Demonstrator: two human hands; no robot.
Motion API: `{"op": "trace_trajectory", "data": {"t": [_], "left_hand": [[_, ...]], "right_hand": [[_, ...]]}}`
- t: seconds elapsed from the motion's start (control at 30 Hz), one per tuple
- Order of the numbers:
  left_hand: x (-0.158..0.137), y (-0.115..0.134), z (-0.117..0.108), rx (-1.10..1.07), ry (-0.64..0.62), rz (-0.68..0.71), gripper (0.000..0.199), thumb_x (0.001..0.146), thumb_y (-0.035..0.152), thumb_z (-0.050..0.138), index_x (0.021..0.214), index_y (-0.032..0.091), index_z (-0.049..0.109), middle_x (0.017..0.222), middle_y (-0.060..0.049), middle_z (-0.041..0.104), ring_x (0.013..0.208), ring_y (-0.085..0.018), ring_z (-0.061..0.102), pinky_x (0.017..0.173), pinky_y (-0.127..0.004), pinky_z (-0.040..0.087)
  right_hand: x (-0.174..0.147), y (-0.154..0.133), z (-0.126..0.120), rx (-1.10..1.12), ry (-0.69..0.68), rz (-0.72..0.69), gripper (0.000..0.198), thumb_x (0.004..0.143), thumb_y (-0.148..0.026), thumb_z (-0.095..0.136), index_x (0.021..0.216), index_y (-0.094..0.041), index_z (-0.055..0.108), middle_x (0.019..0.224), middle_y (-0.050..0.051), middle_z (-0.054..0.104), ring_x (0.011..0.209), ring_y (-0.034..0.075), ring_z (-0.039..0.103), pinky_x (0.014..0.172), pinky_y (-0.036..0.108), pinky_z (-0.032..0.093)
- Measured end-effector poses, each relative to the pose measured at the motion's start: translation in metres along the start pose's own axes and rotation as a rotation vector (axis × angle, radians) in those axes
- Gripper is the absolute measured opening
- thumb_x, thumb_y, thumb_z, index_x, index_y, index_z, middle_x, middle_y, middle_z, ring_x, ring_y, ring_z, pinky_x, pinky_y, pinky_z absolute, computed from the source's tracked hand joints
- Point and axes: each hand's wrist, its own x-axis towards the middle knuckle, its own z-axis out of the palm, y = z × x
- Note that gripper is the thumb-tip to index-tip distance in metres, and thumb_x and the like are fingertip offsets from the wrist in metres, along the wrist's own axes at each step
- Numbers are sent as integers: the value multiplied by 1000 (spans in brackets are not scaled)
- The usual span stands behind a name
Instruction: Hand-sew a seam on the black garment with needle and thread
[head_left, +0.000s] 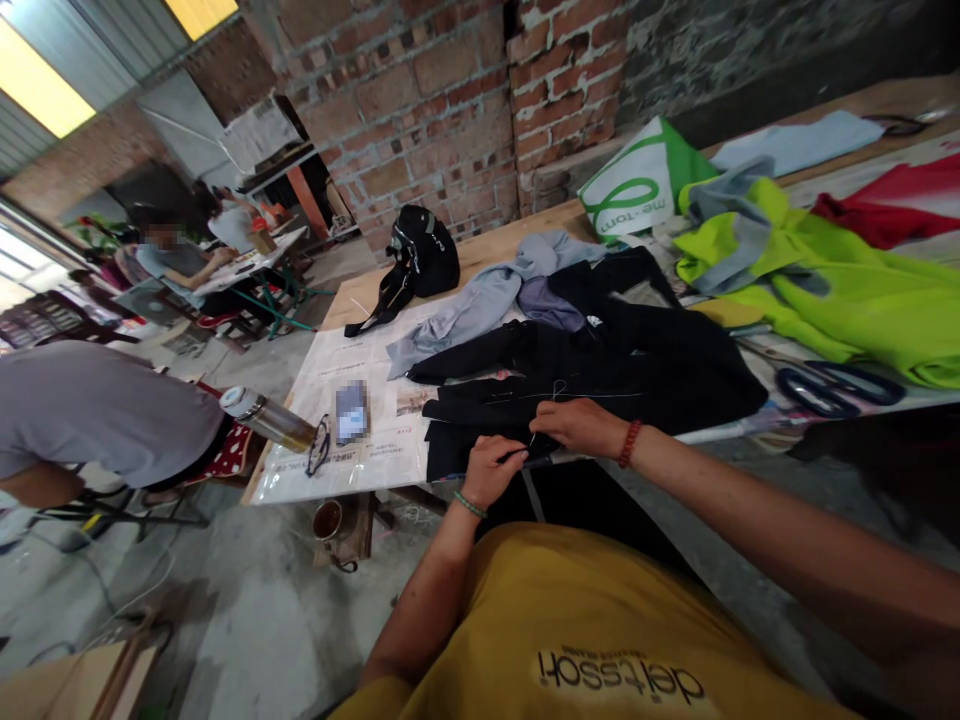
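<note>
Both hands on black garment (600, 370) | left hand (491, 468) pinching its edge | right hand (581, 425) pinching thread

A black garment (600, 370) is lying spread and rumpled on the near edge of the table, on newspaper. A thin pale thread (570, 396) is running across its near part. Its far sleeve is reaching left.

Looks like a small sewing workshop: bare brick wall (450, 90), concrete floor (247, 610), a long wooden table (495, 250) piled with garments (600, 360), big scissors (840, 388), and other people (172, 255) working at tables further back.
</note>
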Motion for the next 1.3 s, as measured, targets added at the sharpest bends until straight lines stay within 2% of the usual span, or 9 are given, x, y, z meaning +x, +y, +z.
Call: {"op": "trace_trajectory", "data": {"t": [0.23, 0.43, 0.6, 0.7, 0.77, 0.87, 0.93, 1.03, 1.3], "left_hand": [[1, 1, -1, -16, -9, 16, 8, 79, 19, 63, 80, 20, 70, 72, 0, 70, 68, -12, 60, 72, -28, 41], [0, 1, 0, 1, -13, 16, 8, 79, 19, 63, 80, 20, 70, 72, -1, 70, 69, -12, 60, 72, -28, 42], [-1, -2, 3, 17, -7, 49, 7, 78, 17, 63, 79, 20, 70, 73, -1, 71, 70, -13, 62, 74, -29, 42], [-2, -3, 4, 14, 1, 74, 8, 78, 17, 63, 79, 20, 70, 75, -1, 71, 72, -13, 62, 75, -29, 42], [-2, -3, 4, 14, 0, 78, 8, 79, 17, 62, 80, 20, 70, 76, -1, 71, 73, -13, 62, 75, -29, 42], [-2, -3, 4, 25, -6, 80, 8, 79, 19, 62, 81, 21, 70, 78, -1, 71, 72, -13, 62, 75, -30, 41], [-2, -2, 4, 39, -14, 79, 8, 79, 20, 62, 82, 21, 70, 77, 0, 71, 72, -13, 62, 75, -30, 41], [-2, -1, 3, 48, -28, 78, 8, 80, 20, 62, 81, 21, 69, 75, 0, 71, 71, -13, 62, 76, -30, 41], [-3, -2, 3, 71, -19, 105, 9, 81, 19, 60, 81, 20, 68, 76, -1, 71, 72, -13, 63, 76, -29, 41]], "right_hand": [[0, 1, -1, 102, -13, -10, 28, 86, -16, 42, 95, -25, 67, 92, 2, 63, 65, 9, 55, 57, 21, 33], [6, -3, 2, 336, 86, -18, 27, 85, -19, 44, 96, -18, 69, 94, 7, 65, 78, 13, 61, 71, 24, 43], [18, -19, 3, 561, 65, 168, 22, 77, -14, 49, 83, -17, 70, 84, 4, 68, 78, 14, 62, 74, 24, 45], [24, -26, 4, 778, -9, 364, 27, 74, -12, 51, 97, -17, 64, 75, -1, 68, 54, 9, 57, 56, 21, 45], [26, -28, 4, 892, -65, 478, 32, 72, -12, 51, 103, -17, 57, 69, -4, 66, 37, 5, 47, 41, 19, 38], [27, -28, 2, 956, -104, 554, 15, 73, -15, 50, 87, -17, 55, 64, -4, 62, 31, 5, 42, 34, 18, 30], [27, -28, 0, 937, -94, 554, 5, 76, -19, 49, 77, -17, 53, 62, -4, 61, 32, 5, 43, 34, 18, 29], [27, -28, -2, 829, -85, 548, 15, 80, -28, 47, 71, -17, 53, 61, -2, 60, 34, 5, 42, 36, 19, 29], [34, -26, 6, 254, -40, 395, 32, 85, -32, 42, 60, -17, 56, 61, 4, 61, 58, 12, 52, 54, 23, 28]]}}
